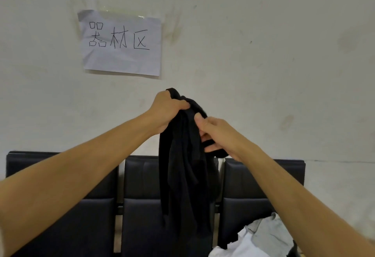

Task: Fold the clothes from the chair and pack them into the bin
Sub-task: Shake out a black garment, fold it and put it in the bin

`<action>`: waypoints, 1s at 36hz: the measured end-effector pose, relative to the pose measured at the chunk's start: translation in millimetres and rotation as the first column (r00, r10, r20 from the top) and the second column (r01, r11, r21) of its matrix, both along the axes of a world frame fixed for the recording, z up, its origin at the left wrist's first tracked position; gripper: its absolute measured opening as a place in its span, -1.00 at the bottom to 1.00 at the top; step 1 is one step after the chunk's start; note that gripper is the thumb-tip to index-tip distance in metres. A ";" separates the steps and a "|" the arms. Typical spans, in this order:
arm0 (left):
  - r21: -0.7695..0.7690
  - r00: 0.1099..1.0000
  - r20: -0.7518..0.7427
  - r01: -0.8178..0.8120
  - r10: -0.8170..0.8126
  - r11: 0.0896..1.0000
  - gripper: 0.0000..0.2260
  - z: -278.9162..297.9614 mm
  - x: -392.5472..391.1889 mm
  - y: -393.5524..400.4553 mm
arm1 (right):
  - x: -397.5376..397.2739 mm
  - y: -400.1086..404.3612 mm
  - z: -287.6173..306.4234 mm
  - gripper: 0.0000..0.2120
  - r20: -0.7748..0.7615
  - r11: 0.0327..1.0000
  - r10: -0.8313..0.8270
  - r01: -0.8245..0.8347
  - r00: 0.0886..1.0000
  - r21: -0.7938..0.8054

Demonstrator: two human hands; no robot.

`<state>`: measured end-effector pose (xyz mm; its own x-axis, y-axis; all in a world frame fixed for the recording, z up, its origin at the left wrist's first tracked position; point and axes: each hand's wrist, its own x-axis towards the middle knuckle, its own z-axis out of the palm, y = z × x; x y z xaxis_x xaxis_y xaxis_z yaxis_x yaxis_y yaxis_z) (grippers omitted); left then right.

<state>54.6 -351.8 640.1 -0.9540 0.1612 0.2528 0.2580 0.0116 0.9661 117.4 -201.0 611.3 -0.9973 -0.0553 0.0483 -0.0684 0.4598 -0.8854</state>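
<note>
A black garment hangs bunched in front of me, above the middle seat of a row of black chairs. My left hand grips its top end, held up high against the wall. My right hand is just below and to the right, its fingers curled round a fold of the same cloth. A heap of grey and white clothes lies on the right-hand seat. No bin is in view.
The chairs stand against a pale, stained wall. A paper sign with handwritten characters is taped to it above the left and middle seats. The left seat is partly covered by my left forearm.
</note>
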 end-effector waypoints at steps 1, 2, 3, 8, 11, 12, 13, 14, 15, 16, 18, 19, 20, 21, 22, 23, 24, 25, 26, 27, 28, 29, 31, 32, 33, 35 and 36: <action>-0.007 1.000 0.001 -0.016 0.016 1.000 -0.75 0.7 0.5 1.5 | 1.5 -2.8 -0.2 -0.44 0.022 0.997 0.014 -0.016 1.000 0.073; -0.013 1.000 0.004 -0.026 0.026 1.000 -0.76 0.6 0.4 2.8 | 2.7 -5.7 -0.3 -0.46 0.039 0.988 0.018 -0.023 0.999 0.151; -0.017 1.000 0.009 -0.028 0.028 0.999 -0.77 0.5 0.3 4.1 | 3.1 -8.6 -0.7 -0.48 0.047 0.976 0.013 -0.023 0.999 0.218; 0.013 0.999 0.037 0.003 -0.004 1.000 -0.73 -0.5 -4.2 -0.7 | -4.2 -8.4 -2.3 -0.73 -0.002 0.961 -0.088 0.085 0.996 0.262; 0.067 0.988 0.103 0.112 -0.118 0.991 -0.71 0.5 -9.5 -14.7 | -6.9 -3.0 1.3 -0.73 -0.001 0.972 -0.128 0.125 0.992 0.199; 0.093 0.978 0.130 0.149 -0.161 0.984 -0.71 0.0 -12.0 -20.2 | -8.2 -1.6 2.3 -0.72 -0.012 0.972 -0.144 0.144 0.989 0.187; 0.117 0.968 0.154 0.183 -0.200 0.976 -0.69 -0.4 -14.6 -25.4 | -9.9 -0.4 3.9 -0.73 -0.028 0.968 -0.163 0.165 0.986 0.191; 0.135 0.957 0.173 0.211 -0.232 0.968 -0.67 -1.8 -16.9 -31.2 | -10.8 -0.8 5.5 -0.73 -0.043 0.963 -0.173 0.178 0.984 0.203; 0.144 0.946 0.185 0.241 -0.265 0.960 -0.67 -3.1 -18.2 -35.4 | -10.5 -1.3 7.9 -0.74 -0.050 0.959 -0.173 0.180 0.984 0.220; 0.146 0.934 0.196 0.274 -0.299 0.951 -0.69 -3.6 -18.8 -39.2 | -10.6 -1.1 10.7 -0.76 -0.049 0.959 -0.171 0.178 0.984 0.220; 0.143 0.909 0.211 0.335 -0.360 0.931 -0.74 -6.0 -19.8 -49.2 | -11.5 1.6 15.3 -0.78 -0.057 0.964 -0.178 0.186 0.982 0.190; 0.133 0.902 0.216 0.353 -0.375 0.926 -0.76 -7.8 -20.8 -55.3 | -11.1 4.7 18.0 -0.79 -0.051 0.968 -0.202 0.207 0.978 0.142; 0.116 0.901 0.223 0.356 -0.373 0.927 -0.76 -9.9 -21.6 -61.8 | -11.0 9.4 19.8 -0.80 -0.044 0.969 -0.225 0.229 0.973 0.091; 0.101 0.906 0.237 0.336 -0.351 0.936 -0.76 -12.3 -23.0 -69.2 | -10.8 14.6 21.8 -0.81 -0.038 0.969 -0.243 0.244 0.969 0.049; 0.091 0.914 0.256 0.302 -0.315 0.949 -0.77 -15.1 -25.2 -76.8 | -10.6 20.6 22.7 -0.82 -0.038 0.966 -0.258 0.259 0.965 0.023; 0.077 0.922 0.274 0.263 -0.274 0.962 -0.79 -17.5 -27.7 -85.0 | -11.0 28.0 23.0 -0.83 -0.040 0.962 -0.271 0.272 0.962 0.005; 0.060 0.927 0.294 0.225 -0.233 0.972 -0.81 -19.9 -30.0 -93.7 | -11.2 35.7 22.5 -0.83 -0.040 0.956 -0.293 0.293 0.955 -0.004; 0.039 0.929 0.314 0.191 -0.194 0.981 -0.82 -22.3 -32.0 -103.0 | -11.1 44.0 21.0 -0.82 -0.039 0.946 -0.324 0.324 0.945 -0.006; 0.023 0.929 0.333 0.162 -0.160 0.986 -0.83 -24.1 -33.8 -112.4 | -11.3 53.2 19.1 -0.81 -0.034 0.934 -0.357 0.357 0.934 -0.008; 0.012 0.927 0.350 0.137 -0.132 0.991 -0.85 -26.0 -35.2 -122.0 | -11.5 63.1 16.1 -0.77 -0.019 0.922 -0.387 0.387 0.922 -0.022; 0.005 0.926 0.363 0.111 -0.105 0.994 -0.86 -27.2 -36.6 -131.1 | -10.7 72.5 13.6 -0.73 0.005 0.909 -0.413 0.413 0.911 -0.048; 0.004 0.924 0.375 0.083 -0.079 0.997 -0.87 -28.7 -37.7 -139.7 | -9.0 81.0 11.1 -0.71 0.028 0.896 -0.436 0.437 0.899 -0.075; 0.022 0.918 0.393 0.036 -0.042 0.999 -0.86 -30.3 -40.7 -154.6 | -4.7 94.9 7.0 -0.74 0.060 0.865 -0.474 0.478 0.878 -0.156; 0.038 0.916 0.399 0.019 -0.032 0.999 -0.85 -30.8 -41.9 -160.7 | -2.6 101.3 4.4 -0.77 0.069 0.847 -0.486 0.489 0.871 -0.209; 0.051 0.915 0.403 0.005 -0.025 0.999 -0.85 -31.0 -43.3 -165.9 | -0.3 106.6 2.4 -0.79 0.070 0.831 -0.493 0.493 0.867 -0.257; 0.060 0.912 0.409 -0.017 -0.008 0.998 -0.89 -30.2 -46.4 -175.1 | 4.4 113.8 -1.7 -0.81 0.053 0.810 -0.502 0.490 0.864 -0.321; 0.055 0.911 0.412 -0.026 0.001 0.998 -0.90 -29.2 -47.9 -179.7 | 6.1 116.7 -3.4 -0.81 0.038 0.805 -0.502 0.483 0.864 -0.344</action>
